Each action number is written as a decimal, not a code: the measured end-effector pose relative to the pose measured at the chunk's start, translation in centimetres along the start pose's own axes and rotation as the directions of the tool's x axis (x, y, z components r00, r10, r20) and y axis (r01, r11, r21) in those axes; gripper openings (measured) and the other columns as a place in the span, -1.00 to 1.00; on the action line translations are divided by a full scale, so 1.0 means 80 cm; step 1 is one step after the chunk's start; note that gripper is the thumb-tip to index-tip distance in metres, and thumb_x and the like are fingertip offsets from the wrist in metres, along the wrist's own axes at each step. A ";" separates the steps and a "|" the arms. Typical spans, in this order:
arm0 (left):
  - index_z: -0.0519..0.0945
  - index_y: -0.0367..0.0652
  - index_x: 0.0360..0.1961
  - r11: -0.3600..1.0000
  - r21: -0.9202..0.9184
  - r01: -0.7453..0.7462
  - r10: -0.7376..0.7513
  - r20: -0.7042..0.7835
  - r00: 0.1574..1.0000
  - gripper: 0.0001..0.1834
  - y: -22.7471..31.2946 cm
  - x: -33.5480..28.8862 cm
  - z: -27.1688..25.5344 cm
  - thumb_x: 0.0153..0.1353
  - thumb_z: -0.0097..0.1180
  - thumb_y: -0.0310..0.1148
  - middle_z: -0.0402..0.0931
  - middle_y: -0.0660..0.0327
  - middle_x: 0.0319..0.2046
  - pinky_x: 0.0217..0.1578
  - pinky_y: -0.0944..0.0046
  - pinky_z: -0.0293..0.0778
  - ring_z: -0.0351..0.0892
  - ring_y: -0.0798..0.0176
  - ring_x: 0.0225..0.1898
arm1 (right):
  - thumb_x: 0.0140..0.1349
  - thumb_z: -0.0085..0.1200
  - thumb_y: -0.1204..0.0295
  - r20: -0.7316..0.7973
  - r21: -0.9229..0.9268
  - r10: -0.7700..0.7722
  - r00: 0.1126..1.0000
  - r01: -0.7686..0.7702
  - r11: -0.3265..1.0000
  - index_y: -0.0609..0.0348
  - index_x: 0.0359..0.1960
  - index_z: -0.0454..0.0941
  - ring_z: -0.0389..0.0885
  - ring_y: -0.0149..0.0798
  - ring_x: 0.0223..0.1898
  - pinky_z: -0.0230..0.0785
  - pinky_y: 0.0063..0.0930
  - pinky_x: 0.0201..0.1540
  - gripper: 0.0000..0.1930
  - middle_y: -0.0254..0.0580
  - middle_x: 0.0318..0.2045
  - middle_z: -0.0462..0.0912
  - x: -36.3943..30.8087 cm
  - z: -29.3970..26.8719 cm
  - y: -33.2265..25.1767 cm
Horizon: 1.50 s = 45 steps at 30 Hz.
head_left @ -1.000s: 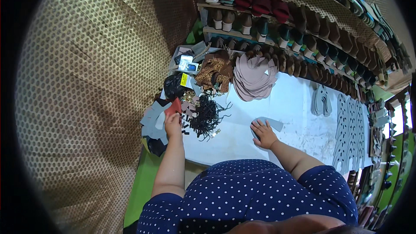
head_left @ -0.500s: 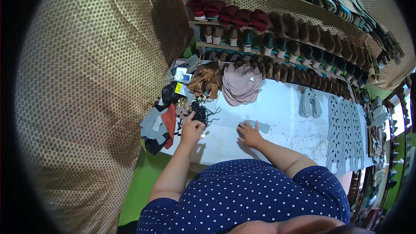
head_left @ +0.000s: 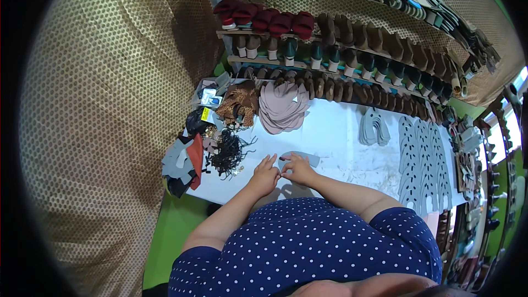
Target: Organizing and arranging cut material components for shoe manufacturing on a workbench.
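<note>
My left hand [head_left: 266,178] and my right hand [head_left: 298,170] meet over the near part of the white-covered table, fingertips almost touching. Thumb and fingers of each hand are drawn together; whatever the left one pinches is too small to make out. A tiny dark piece [head_left: 284,159] shows at the right hand's fingertips, its kind unclear. Just beyond that hand lies a flat grey cut piece [head_left: 312,159], partly covered by it. Left of my hands is a tangled heap of thin black strips [head_left: 226,153].
A stack of mauve cut pieces [head_left: 283,111] and leopard-print pieces [head_left: 237,105] lie at the back left. Grey pieces [head_left: 374,127] and long grey perforated sheets [head_left: 423,159] lie to the right. Shelves of shoes [head_left: 352,60] rise behind; grey and red scraps [head_left: 180,162] hang at the left edge.
My left hand has left the black strips and come right to meet my right hand. The right hand has lifted from lying spread and now has its fingertips drawn together. The view has shifted.
</note>
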<state>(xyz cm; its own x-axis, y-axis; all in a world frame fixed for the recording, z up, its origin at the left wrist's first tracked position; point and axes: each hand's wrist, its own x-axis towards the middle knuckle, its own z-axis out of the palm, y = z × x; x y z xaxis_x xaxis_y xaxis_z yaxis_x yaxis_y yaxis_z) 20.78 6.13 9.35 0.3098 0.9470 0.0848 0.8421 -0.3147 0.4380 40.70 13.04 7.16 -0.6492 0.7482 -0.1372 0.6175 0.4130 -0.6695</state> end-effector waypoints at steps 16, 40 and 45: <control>0.33 0.33 0.43 0.938 0.190 0.289 -0.343 0.397 0.851 -0.24 -0.013 0.037 0.039 0.19 0.24 0.07 -0.34 -0.07 0.58 0.39 -0.49 -0.20 -0.40 -0.40 0.55 | 0.11 0.29 0.18 -0.204 -0.063 0.389 0.898 -0.409 0.910 -0.23 -0.32 0.80 -0.16 0.31 0.54 -0.35 0.64 0.38 -0.86 0.02 0.49 0.18 0.064 0.004 0.096; 0.28 0.54 0.45 0.960 0.255 0.117 -0.216 0.405 0.888 -0.27 -0.018 0.090 0.063 0.24 0.20 0.04 -0.29 -0.06 0.57 0.39 -0.50 -0.28 -0.39 -0.36 0.56 | 0.11 0.28 0.28 -0.360 -0.156 -0.002 0.933 -0.058 0.986 -0.11 -0.33 0.72 0.03 0.13 0.51 -0.32 0.57 0.40 -0.89 -0.18 0.38 0.36 0.053 0.014 0.112; 0.33 0.50 0.42 0.965 0.218 0.145 -0.231 0.449 0.863 -0.29 -0.023 0.097 0.050 0.22 0.22 0.02 -0.29 -0.08 0.57 0.39 -0.50 -0.27 -0.39 -0.37 0.55 | 0.12 0.22 0.19 -0.114 -0.376 -0.411 0.904 0.344 0.861 -0.22 -0.11 0.74 0.15 -0.01 0.49 -0.14 0.44 0.42 -0.72 -0.26 0.33 0.43 0.048 -0.006 0.143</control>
<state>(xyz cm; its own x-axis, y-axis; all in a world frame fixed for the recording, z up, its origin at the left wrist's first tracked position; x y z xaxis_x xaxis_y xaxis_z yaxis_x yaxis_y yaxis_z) 23.41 13.79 5.60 0.2714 0.8614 -0.4293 0.9537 -0.1806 0.2404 45.48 20.90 -0.67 -0.7906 0.5659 0.2340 0.4750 0.8079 -0.3489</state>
